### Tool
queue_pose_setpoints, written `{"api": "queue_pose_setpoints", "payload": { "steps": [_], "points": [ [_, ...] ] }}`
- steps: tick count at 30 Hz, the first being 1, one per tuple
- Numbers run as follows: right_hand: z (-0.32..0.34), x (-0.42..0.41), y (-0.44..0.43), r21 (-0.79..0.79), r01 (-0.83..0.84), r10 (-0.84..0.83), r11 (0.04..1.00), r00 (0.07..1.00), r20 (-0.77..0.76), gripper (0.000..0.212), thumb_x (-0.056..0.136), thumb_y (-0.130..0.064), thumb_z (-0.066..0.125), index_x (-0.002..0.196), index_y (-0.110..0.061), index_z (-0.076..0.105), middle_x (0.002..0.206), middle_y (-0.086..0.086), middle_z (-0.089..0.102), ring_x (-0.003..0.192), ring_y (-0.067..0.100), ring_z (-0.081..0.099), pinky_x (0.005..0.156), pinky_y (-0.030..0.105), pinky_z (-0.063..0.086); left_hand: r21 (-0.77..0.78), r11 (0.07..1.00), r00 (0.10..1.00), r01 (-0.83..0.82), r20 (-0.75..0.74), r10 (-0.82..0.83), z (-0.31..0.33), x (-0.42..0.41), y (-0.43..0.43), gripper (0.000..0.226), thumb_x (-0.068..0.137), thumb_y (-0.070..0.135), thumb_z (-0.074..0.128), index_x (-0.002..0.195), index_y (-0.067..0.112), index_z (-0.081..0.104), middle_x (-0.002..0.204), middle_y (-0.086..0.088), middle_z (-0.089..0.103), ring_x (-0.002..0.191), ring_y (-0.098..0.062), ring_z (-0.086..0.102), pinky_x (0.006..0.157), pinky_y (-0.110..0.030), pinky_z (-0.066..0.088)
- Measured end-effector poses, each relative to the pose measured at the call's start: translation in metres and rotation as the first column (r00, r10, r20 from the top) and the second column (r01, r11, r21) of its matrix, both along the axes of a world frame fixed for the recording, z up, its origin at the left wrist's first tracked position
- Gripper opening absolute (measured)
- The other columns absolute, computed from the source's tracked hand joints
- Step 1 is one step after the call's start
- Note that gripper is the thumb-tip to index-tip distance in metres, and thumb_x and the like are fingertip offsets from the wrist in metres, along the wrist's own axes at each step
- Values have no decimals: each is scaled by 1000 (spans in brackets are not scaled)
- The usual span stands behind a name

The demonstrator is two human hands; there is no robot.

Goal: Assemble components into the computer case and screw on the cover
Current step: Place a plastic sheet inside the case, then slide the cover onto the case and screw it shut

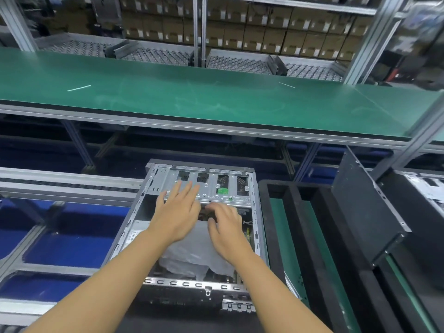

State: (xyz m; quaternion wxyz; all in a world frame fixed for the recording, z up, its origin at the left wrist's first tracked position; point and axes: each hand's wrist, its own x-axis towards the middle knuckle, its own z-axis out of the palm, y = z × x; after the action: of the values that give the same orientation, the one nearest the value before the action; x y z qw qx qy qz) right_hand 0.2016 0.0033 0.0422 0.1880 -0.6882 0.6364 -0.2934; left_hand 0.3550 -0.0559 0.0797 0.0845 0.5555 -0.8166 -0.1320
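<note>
Currently the computer case (187, 283) is lying on its side, open face up, right in front of the person and lower than the long green surface (216, 99). That orientation is giving straight top-down access to the inside.

Left hand (179, 210) is lying flat, fingers straight and spread, palm down on the metal drive cage (216, 186) at the far end of the case. My read: it's bracing or pressing the cage so it isn't shifting.

Right hand (227, 230) is sitting just beside it, fingers bent, tips dipping into the gap at the cage's near edge where some cables are showing. Can't tell whether it's pinching anything; the tips are hidden.

A crumpled translucent plastic bag (192, 257) is lying inside the case under both wrists and covering most of the interior, so whatever's mounted beneath isn't visible.

Black cover (365, 212) is leaning upright off to the right, beyond the black foam tray (274, 224), parked out of the way. So closing and screwing aren't started yet.

Looks like mid-assembly, seating or routing something at the cage. Risk: snagging a cable under the cage edge, or trapping the bag.
</note>
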Motion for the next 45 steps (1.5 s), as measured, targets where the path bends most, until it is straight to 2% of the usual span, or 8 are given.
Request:
{"api": "queue_pose_setpoints", "payload": {
  "steps": [5, 7, 10, 17, 24, 29, 35, 45],
  "points": [
    [25, -36, 4, 3, 116, -116, 993, 991, 65, 35, 106, -12, 42, 139, -18, 55, 138, -2, 56, 130, 17, 41, 111, 31, 28, -66, 995, 981, 70, -175, -80, 15, -42, 4, 46, 104, 34, 29, 148, 26, 39, 155, 5, 39, 146, -16, 28, 117, -41, 21],
    [33, -53, 11, -8, 179, -177, 984, 979, 100, 33, 107, -14, 41, 135, -20, 57, 133, -4, 60, 126, 15, 43, 109, 32, 31, -56, 998, 965, 40, -257, -53, 17, -63, 10, 31, 103, 36, 33, 117, 28, 60, 108, 2, 71, 102, -22, 65, 91, -40, 48],
    [43, -83, 24, -36, 316, -307, 948, 939, 152, 29, 105, -16, 44, 129, -21, 59, 118, -9, 64, 114, 13, 48, 104, 35, 39, -67, 995, 956, 72, -281, -88, 15, -100, 18, 40, 101, 44, 34, 68, 25, 50, 54, 0, 54, 57, -24, 57, 54, -36, 41],
    [58, -187, 55, -99, 726, -724, 680, 687, 66, 39, 94, -14, 61, 132, -14, 55, 130, 2, 54, 122, 23, 47, 103, 37, 39, 126, 942, 905, 311, -342, -253, 2, -198, 29, 36, 101, 48, 31, 92, 27, 59, 106, 1, 68, 102, -25, 61, 86, -38, 47],
    [67, -293, 75, -9, 932, -874, 363, 337, -351, 80, 94, -29, 65, 158, -13, 21, 159, 13, 36, 144, 32, 35, 115, 46, 29, 359, 858, 894, 369, -389, -222, -26, -272, 36, 54, 103, 50, 26, 154, 33, 27, 164, 13, 11, 151, -11, 10, 119, -50, 9],
    [56, -334, 75, 242, 880, -846, 408, 464, -263, 37, 98, -14, 54, 136, -11, 53, 125, 16, 65, 103, 37, 61, 80, 37, 45, 544, 764, 871, 347, -490, -46, -34, -291, 36, 55, 103, 49, 28, 155, 31, 24, 164, 13, 14, 150, -12, 17, 120, -37, 12],
    [63, -340, 73, 136, 901, -814, 411, 430, -391, 8, 97, -10, 57, 104, -13, 61, 107, 14, 67, 78, 31, 48, 66, 34, 39, 616, 723, 841, 314, -533, 90, -29, -287, 31, 53, 103, 47, 31, 153, 31, 29, 160, 12, 28, 145, -12, 29, 112, -31, 22],
    [141, -271, 58, -228, 805, -830, 548, 487, -273, 32, 90, 11, 47, 107, -5, 67, 92, 20, 70, 72, 39, 57, 63, 38, 44, 661, 600, 507, 450, -742, 438, 14, -242, 14, 52, 103, 41, 42, 149, 18, 36, 152, 1, 44, 131, -17, 49, 107, -39, 42]
  ]
}}
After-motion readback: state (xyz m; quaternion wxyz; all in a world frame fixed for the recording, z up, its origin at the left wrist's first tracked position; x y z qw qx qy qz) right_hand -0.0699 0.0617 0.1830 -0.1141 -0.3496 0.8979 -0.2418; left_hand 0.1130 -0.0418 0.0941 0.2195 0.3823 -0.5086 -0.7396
